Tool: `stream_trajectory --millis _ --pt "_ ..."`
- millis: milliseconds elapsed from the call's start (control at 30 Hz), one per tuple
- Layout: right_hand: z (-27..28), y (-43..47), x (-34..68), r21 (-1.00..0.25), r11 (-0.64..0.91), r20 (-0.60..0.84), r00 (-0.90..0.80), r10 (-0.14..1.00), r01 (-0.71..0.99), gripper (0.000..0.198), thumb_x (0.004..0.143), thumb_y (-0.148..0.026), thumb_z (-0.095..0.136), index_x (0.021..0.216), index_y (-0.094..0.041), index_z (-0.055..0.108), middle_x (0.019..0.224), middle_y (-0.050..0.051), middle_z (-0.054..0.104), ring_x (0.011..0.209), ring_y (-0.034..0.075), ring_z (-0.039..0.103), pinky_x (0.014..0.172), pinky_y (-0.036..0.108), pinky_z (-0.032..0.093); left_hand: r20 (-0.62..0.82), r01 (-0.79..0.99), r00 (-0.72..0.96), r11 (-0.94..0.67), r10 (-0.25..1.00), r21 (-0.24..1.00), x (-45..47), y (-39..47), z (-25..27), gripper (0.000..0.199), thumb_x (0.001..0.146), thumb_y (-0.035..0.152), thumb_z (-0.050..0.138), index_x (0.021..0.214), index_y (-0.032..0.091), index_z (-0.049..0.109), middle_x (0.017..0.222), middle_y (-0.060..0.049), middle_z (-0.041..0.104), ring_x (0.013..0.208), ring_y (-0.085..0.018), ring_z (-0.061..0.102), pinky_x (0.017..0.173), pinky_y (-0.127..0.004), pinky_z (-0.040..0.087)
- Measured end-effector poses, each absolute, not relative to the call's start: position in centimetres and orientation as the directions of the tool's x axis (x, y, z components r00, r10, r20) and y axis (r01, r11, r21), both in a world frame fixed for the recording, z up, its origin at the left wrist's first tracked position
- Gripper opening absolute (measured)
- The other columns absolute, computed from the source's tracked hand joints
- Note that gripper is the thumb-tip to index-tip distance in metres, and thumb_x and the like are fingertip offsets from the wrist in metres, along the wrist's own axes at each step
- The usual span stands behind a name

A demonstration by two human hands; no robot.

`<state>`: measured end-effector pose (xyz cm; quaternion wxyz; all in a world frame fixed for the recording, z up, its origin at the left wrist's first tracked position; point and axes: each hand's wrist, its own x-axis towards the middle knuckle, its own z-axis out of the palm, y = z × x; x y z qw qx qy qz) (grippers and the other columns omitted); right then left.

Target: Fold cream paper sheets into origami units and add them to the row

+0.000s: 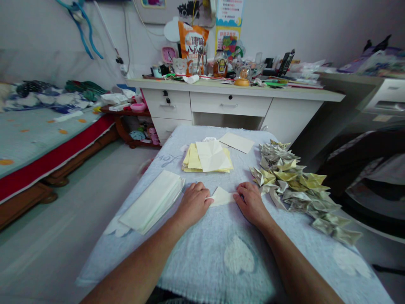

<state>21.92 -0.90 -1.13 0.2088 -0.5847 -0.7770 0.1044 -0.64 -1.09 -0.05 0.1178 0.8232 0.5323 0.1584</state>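
A small pale sheet of paper [222, 197], folded with a peak at its top, lies between my hands on the blue cloth. My left hand [195, 199] grips its left end, thumb and fingers closed. At the right end, my right hand [249, 200] pinches the paper the same way. Beyond them sits a stack of yellow paper [191, 160] with a creased white sheet [212, 155] on top. To the left lies a pile of long white folded paper [153, 200]. Several folded paper pieces [294, 181], grey and yellow with pointed ends, are heaped on the right.
A blue cloth [202, 249] covers the table. A flat cream card [237, 142] lies near its far edge. Behind stands a white desk [230, 103] crowded with jars and a snack bag [193, 44]. A bed [47, 135] is on the left, a washing machine [373, 126] on the right.
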Motion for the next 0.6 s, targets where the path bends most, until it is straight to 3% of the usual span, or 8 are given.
stream_trajectory --millis 600 --pt "-0.85 -1.01 21.73 -0.415 0.281 0.204 -0.212 0.956 0.866 0.015 0.086 -0.025 0.053 0.075 -0.018 0.060 0.095 0.008 0.058 0.092 0.021 0.049 0.085 0.034 0.036 0.114 0.845 0.375 -0.389 0.920 0.367 -0.44 -1.50 0.35 0.010 0.083 0.027 0.060 0.077 0.019 0.060 0.094 -0.005 0.056 0.094 -0.021 0.050 0.085 -0.035 0.037"
